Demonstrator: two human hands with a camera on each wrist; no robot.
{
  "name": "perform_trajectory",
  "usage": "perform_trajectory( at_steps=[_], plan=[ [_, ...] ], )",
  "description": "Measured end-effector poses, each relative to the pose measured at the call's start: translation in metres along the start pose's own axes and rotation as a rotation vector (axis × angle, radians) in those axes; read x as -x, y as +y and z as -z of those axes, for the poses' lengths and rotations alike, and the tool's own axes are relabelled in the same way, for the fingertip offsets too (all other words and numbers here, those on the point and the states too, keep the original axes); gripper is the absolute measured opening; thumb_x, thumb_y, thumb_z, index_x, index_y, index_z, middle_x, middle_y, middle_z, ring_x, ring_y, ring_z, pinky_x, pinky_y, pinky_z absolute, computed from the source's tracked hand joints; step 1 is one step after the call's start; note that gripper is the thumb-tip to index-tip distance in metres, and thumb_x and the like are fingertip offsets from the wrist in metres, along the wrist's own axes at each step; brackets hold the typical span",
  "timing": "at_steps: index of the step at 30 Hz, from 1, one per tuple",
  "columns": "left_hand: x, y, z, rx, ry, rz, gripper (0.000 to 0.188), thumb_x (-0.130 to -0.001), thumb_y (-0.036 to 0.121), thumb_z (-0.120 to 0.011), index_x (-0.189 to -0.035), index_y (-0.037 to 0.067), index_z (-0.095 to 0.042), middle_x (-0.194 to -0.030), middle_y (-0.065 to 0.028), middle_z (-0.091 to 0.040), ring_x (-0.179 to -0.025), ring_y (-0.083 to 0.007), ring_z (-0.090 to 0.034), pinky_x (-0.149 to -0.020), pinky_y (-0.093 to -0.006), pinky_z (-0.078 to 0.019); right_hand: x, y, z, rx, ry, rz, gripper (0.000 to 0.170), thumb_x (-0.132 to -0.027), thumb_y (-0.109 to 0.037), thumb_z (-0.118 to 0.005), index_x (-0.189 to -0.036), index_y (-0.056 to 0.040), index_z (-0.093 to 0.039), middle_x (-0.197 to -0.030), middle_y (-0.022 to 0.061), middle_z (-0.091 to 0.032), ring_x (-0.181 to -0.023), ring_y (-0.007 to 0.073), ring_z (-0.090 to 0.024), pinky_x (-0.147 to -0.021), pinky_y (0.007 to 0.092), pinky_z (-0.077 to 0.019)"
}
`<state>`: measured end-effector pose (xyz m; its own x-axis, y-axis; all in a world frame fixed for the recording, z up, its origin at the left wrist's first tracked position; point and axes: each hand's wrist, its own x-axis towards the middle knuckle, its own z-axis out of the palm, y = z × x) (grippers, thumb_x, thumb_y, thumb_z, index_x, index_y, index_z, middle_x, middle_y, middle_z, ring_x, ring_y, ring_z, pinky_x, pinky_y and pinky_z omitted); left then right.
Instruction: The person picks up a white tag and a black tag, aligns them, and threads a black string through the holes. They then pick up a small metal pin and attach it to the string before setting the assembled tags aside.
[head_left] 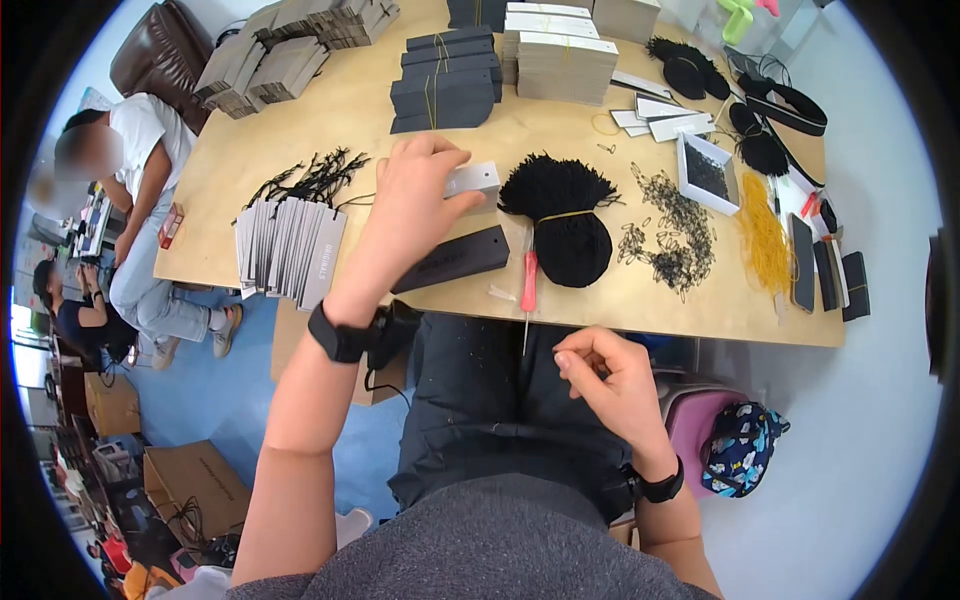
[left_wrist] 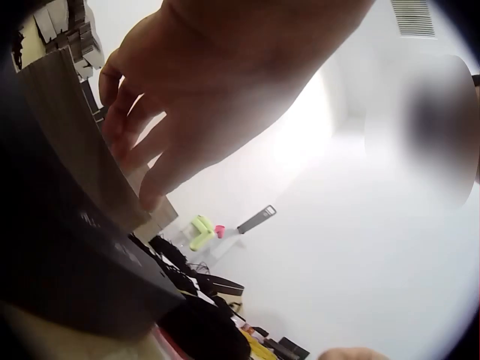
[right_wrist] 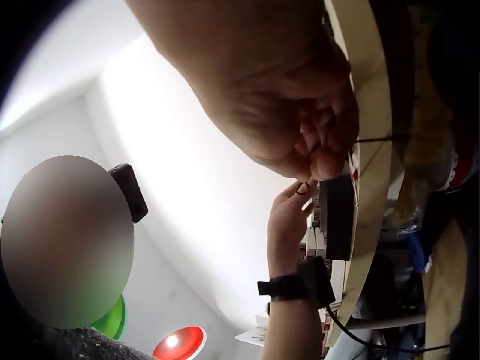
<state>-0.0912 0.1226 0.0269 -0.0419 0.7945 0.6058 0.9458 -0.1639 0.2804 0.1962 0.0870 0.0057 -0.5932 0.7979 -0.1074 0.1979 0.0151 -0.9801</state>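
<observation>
My left hand (head_left: 415, 195) is above a small stack of pale tags (head_left: 478, 182), fingers spread and slightly bent; whether it touches the stack I cannot tell. A dark tag stack (head_left: 455, 260) lies nearer the table edge, below that hand. In the left wrist view the hand (left_wrist: 202, 90) has gaps between its fingers, near the dark stack (left_wrist: 112, 247). My right hand (head_left: 615, 385) is just off the table's front edge, fingers curled and thumb against the index finger. In the right wrist view that hand (right_wrist: 277, 112) pinches a small black wire loop (right_wrist: 301, 188).
White tags with black cords (head_left: 290, 245) lie left. A bundle of black cords (head_left: 572, 245), a red-handled awl (head_left: 528, 285), loose black pins (head_left: 680, 235), a white box (head_left: 708, 172) and yellow bands (head_left: 765, 240) lie right. Stacked tags (head_left: 445, 95) stand behind. Another person (head_left: 150, 190) sits left.
</observation>
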Motion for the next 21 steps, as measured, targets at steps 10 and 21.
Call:
perform_trajectory(
  at_steps=[10, 21],
  plan=[
    [0.000, 0.004, 0.027, 0.078, -0.119, 0.157, 0.031, -0.075, 0.018, -0.080, -0.102, 0.003, -0.074, -0.102, -0.0092, -0.069, -0.098, -0.0282, -0.064, -0.087, -0.0382, -0.0470, 0.010, 0.004, 0.000, 0.058, -0.009, 0.029, 0.007, -0.091, -0.004, -0.068, -0.094, 0.0012, -0.066, -0.073, 0.0030, -0.065, -0.059, 0.0055, -0.057, -0.055, 0.0216, -0.0442],
    [0.046, 0.024, 0.014, 0.073, -0.257, 0.145, 0.029, -0.072, 0.018, -0.080, -0.098, 0.007, -0.073, -0.090, -0.0053, -0.064, -0.092, -0.0246, -0.059, -0.086, -0.0379, -0.0362, 0.014, 0.007, -0.003, 0.046, -0.021, 0.031, 0.006, -0.091, -0.003, -0.068, -0.094, 0.0012, -0.066, -0.073, 0.0025, -0.065, -0.059, 0.0051, -0.058, -0.054, 0.0211, -0.0434]
  ],
)
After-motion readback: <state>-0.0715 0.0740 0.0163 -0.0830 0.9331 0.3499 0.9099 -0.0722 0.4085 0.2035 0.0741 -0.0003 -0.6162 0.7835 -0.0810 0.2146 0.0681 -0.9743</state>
